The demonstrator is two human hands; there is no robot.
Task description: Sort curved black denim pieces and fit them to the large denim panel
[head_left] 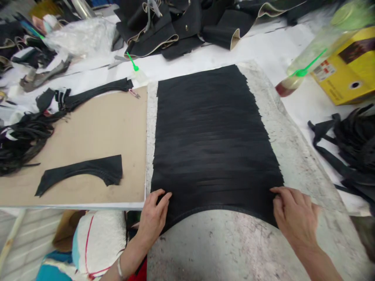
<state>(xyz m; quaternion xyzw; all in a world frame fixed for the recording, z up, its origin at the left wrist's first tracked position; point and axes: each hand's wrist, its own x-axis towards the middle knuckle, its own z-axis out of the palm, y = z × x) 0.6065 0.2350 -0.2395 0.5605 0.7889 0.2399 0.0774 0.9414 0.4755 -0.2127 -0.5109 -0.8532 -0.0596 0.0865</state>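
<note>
Many black leather-like pieces (211, 132) lie overlapped in a long fanned row on the pale speckled slab (240, 249). The nearest piece has a curved front edge. My left hand (155, 210) pinches its left end, thumb and forefinger at the edge. At the right end my right hand (295, 214) is closed on the same piece, fingertips on top. One more curved black piece (83, 171) lies apart on the tan board (117, 128) to the left.
Behind stand a small bottle with a green nozzle (139, 72) and a heap of black material (187, 27). At right are a tilted bottle of reddish liquid (290, 84), a yellow box (348, 70) and black strips (357, 144). Small pink-handled snips (134, 93) lie on the board.
</note>
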